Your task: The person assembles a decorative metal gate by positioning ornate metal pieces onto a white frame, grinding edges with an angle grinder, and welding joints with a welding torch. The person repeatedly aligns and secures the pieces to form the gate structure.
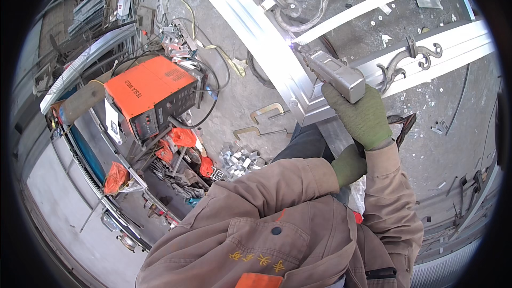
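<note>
My right hand (358, 114), in a green knit glove, is closed around the back end of a grey boxy welding tool (341, 74). A small violet-white spark (292, 46) glows at the tool's narrow tip, against a silver metal frame (256, 32). My left hand (349, 165), gloved in the same green, crosses low beneath my right wrist. Its fingers are hidden, so what it grips or touches does not show. Dark scrollwork (397, 66) is fixed along the frame's bars close to my right hand. The frame's mitred corner (305, 108) lies just left of that hand.
An orange welding machine (149, 93) stands at left, its black cable (213, 109) looping over the concrete floor. Two C-clamps (266, 111) and a pile of short metal offcuts (240, 157) lie in front of it. Metal racking (90, 165) fills the far left.
</note>
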Demonstrator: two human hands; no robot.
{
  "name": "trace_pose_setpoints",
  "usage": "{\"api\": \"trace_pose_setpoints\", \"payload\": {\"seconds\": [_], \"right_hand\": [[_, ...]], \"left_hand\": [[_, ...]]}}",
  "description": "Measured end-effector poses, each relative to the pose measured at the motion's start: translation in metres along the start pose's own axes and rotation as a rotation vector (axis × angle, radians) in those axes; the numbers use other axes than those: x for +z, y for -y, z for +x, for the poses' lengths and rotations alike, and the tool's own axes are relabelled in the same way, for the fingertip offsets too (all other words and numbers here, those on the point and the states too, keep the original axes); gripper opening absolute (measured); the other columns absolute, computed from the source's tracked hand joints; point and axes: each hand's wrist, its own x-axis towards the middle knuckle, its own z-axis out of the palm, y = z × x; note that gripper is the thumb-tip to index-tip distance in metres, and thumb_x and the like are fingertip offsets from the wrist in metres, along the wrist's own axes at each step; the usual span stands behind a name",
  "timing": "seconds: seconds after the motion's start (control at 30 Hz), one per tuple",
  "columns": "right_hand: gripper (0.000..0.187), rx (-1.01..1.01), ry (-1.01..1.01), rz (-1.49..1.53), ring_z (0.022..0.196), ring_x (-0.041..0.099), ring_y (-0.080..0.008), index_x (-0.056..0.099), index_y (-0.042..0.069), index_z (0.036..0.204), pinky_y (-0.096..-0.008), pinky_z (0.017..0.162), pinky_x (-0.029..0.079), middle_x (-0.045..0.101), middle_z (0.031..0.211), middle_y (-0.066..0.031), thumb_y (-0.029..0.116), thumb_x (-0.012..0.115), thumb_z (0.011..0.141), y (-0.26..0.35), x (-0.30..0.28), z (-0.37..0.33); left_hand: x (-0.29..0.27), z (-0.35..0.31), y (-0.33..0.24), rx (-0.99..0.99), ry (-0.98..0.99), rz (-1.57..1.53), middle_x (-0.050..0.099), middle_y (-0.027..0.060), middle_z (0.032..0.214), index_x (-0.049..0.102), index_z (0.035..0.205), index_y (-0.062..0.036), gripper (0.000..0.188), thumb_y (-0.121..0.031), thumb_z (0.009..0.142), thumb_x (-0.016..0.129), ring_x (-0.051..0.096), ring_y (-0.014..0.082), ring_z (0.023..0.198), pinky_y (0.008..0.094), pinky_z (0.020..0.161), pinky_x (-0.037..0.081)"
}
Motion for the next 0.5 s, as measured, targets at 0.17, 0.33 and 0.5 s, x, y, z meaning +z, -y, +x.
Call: {"api": "trace_pose_setpoints", "payload": {"seconds": [0.17,0.33,0.5], "right_hand": [[0.073,-0.045,-0.022,0.032,0.112,0.086,-0.0465,0.076,-0.008,0.138,-0.0525,0.096,0.068,0.087,0.113,-0.0299,0.056,0.087,0.104,-0.005,0.001,-0.002],[0.063,-0.037,0.009,0.004,0.113,0.086,-0.0461,0.082,-0.002,0.136,-0.0517,0.096,0.067,0.088,0.114,-0.0275,0.053,0.085,0.105,-0.002,-0.004,-0.005],[0.057,-0.036,0.013,0.008,0.11,0.087,-0.0451,0.084,0.0,0.134,-0.0507,0.095,0.068,0.088,0.112,-0.0261,0.05,0.085,0.105,-0.007,-0.004,-0.009]], "left_hand": [[0.003,-0.002,0.007,-0.035,0.042,0.071,0.087,0.0285,0.119,0.083,0.132,-0.0007,0.039,-0.031,0.108,0.083,0.083,0.0443,0.113,0.0507,0.096,0.062],[0.016,0.0,0.023,-0.077,0.039,-0.026,0.087,0.0281,0.119,0.083,0.131,-0.0006,0.037,-0.03,0.108,0.081,0.083,0.0437,0.113,0.0512,0.094,0.062],[0.022,-0.002,0.023,-0.078,0.04,-0.042,0.086,0.0267,0.125,0.083,0.133,-0.0017,0.037,-0.03,0.109,0.081,0.082,0.0445,0.118,0.0503,0.099,0.062]]}}
